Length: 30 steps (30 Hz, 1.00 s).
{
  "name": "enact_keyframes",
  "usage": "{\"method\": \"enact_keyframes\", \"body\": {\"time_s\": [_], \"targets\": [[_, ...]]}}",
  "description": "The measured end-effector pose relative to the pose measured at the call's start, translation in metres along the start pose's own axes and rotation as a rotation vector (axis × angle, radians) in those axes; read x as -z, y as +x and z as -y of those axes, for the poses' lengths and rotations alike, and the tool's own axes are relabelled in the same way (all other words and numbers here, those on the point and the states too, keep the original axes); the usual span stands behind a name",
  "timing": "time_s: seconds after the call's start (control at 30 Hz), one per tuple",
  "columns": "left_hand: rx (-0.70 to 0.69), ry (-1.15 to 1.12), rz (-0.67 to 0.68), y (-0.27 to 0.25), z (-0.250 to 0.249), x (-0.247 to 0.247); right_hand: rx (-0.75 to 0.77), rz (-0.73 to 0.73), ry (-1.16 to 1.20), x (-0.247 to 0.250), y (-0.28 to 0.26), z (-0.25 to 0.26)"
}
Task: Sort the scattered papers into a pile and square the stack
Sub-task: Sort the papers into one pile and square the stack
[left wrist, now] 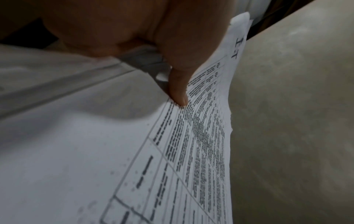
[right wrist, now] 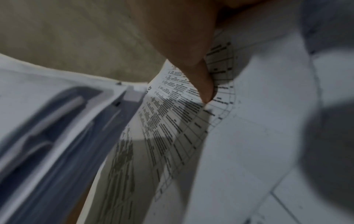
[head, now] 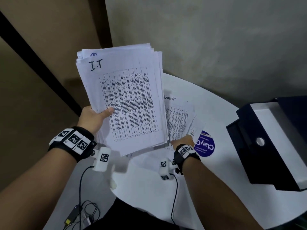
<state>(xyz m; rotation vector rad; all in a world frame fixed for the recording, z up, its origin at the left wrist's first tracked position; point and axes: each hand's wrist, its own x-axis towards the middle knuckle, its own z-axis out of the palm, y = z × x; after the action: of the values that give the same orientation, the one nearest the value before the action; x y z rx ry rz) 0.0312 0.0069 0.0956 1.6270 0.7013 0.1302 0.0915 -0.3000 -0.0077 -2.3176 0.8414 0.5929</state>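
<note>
While the right hand pinches 1 loose printed white sheet on the round white table, it should lift cleanly onto the ragged stack of printed papers gripped aloft, farther left, by the left hand.

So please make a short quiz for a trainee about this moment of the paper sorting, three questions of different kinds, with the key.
1. True or false: the left hand holds the stack of papers up off the white table.
2. Multiple choice: what is handwritten at the top of the stack's front sheet? A) HR B) I.T C) OK
3. Fill in: the right hand takes hold of loose sheets that lie beside the round blue ______.

Key: 1 true; 2 B; 3 sticker. In the left wrist view the thumb presses on the printed table of the front sheet. The black box is untouched.
</note>
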Motion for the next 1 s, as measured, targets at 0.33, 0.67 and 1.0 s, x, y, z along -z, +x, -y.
{"method": "enact_keyframes", "body": {"time_s": [0.33,0.67,1.0], "targets": [[0.104,0.033,0.027,-0.023,0.006,-0.002,0.042,-0.04,-0.17,-0.02,-0.026,0.012],[0.293,0.181,0.169,-0.007,0.027,-0.007,0.21,-0.162,0.063,0.049,-0.028,0.01],[0.389,0.717,0.322,-0.02,0.062,-0.069,0.551,-0.532,0.259,0.187,-0.08,0.05]]}}
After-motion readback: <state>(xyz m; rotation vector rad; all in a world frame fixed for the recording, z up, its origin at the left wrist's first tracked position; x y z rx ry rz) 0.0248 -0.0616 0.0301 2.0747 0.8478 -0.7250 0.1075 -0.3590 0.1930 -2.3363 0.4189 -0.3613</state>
